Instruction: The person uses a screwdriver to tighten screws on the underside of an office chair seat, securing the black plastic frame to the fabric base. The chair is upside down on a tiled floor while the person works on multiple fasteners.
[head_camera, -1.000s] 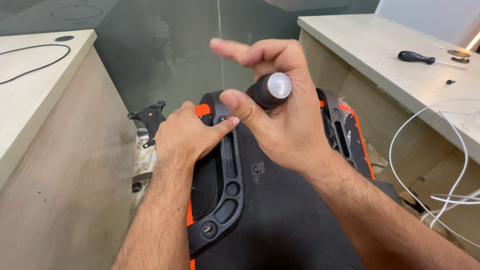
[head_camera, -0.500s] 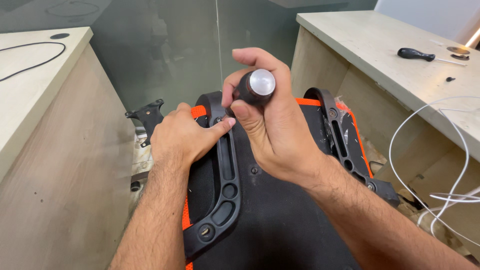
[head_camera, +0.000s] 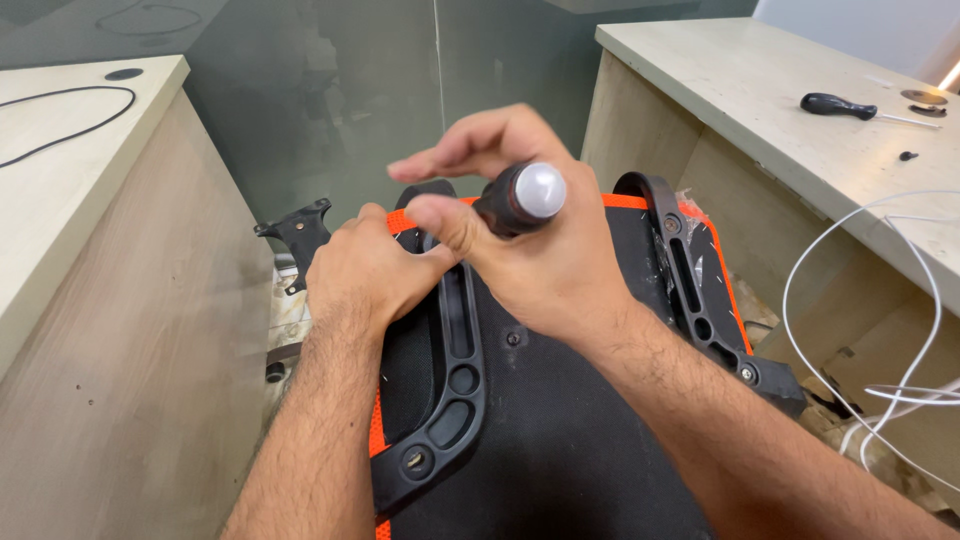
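1. The right hand (head_camera: 560, 270) held a screwdriver (head_camera: 525, 198) upright by its handle, thumb and palm wrapped round it while the fingers (head_camera: 470, 145) fanned out loose above, as one would to spin the handle.
2. The tip was hidden behind the hands, so what it met could not be seen.
3. The left hand (head_camera: 370, 270) closed on the top of the left armrest bracket (head_camera: 455, 380), likely steadying it under the tool.
4. The bracket lay on a black chair seat (head_camera: 560, 440) with orange edging, wedged between two desks, underside up.
5. A second screwdriver (head_camera: 838, 104) rested on the right tabletop (head_camera: 740, 80), near a white cable (head_camera: 880, 300).
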